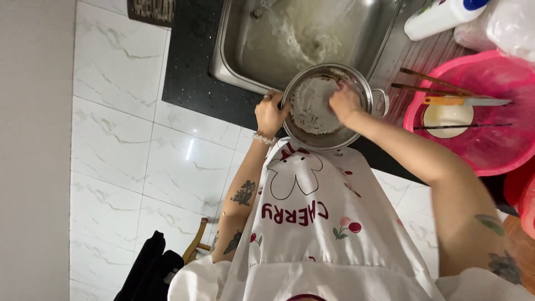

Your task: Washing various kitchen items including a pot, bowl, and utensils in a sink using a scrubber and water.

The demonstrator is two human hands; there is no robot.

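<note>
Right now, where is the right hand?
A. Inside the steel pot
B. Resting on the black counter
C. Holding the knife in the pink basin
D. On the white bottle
A: the right hand reaches down inside the steel pot, while the left hand has its grip on the pot's rim at the sink edge.

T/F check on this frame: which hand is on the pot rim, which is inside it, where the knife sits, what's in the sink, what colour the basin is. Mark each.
1. The left hand grips the rim of the steel pot. True.
2. The right hand rests on the counter, away from the pot. False: it is inside the pot, against its inner wall.
3. A knife with an orange handle lies across the pink basin. True.
4. The sink is dry. False: foamy water shows in it.
5. The basin is blue. False: it is pink.
</note>
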